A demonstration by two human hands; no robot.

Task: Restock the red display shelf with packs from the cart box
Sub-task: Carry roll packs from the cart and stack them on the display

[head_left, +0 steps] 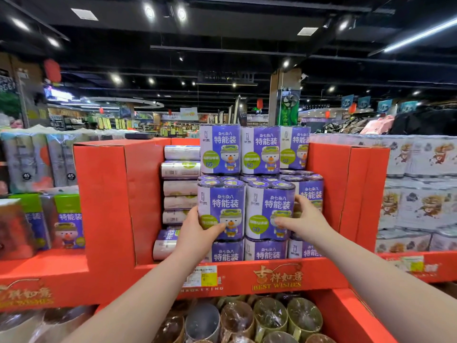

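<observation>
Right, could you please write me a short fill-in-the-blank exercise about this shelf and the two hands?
1. The left hand holds the left pack, whose label is mostly ____.
2. The right hand holds the right pack in the ____ of three stacked rows.
3. The red shelf front reads BEST ____.
Missing words: purple; middle; WISHES.

Well to the right of the fingers [306, 208], white packs [420, 206] with a cartoon print are stacked in rows. Far to the left of the fingers stand grey packs [27, 167] marked 45. High above and beyond them a fan [289, 100] hangs on a pillar [274, 95], red lanterns [52, 70] dangle, and spotlights [149, 12] shine from the black ceiling [222, 58]. Just below the fingers sits a yellow-and-white price tag [209, 278].
</observation>
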